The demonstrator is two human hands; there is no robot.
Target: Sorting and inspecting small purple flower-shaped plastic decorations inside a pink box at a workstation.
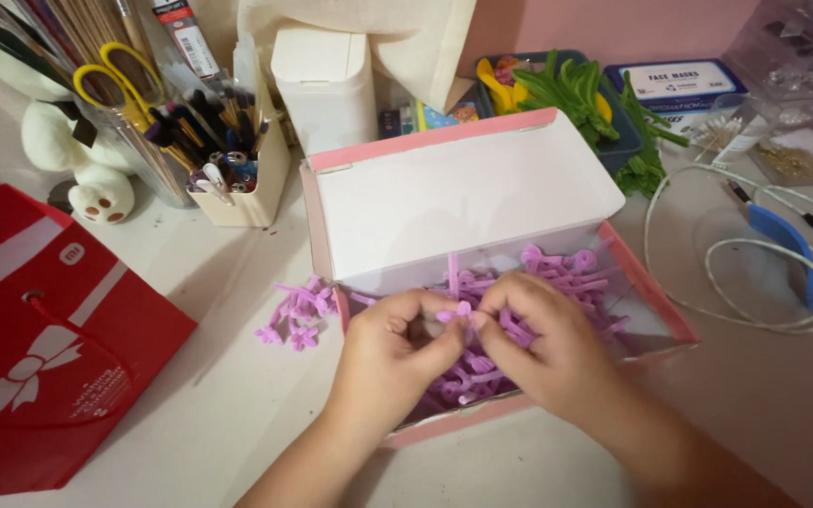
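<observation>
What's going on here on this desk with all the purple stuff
A person is working over an open pink cardboard box full of purple pipe-cleaner pieces. The left hand and right hand meet over the box, pinching one small purple piece between their fingertips. A small cluster of finished-looking purple flower shapes lies on the white desk just left of the box. A red gift bag lies further left.

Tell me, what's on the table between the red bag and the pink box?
In the head view, a small bunch of purple flower pieces lies on the white table between the red bag and the pink box.
</observation>
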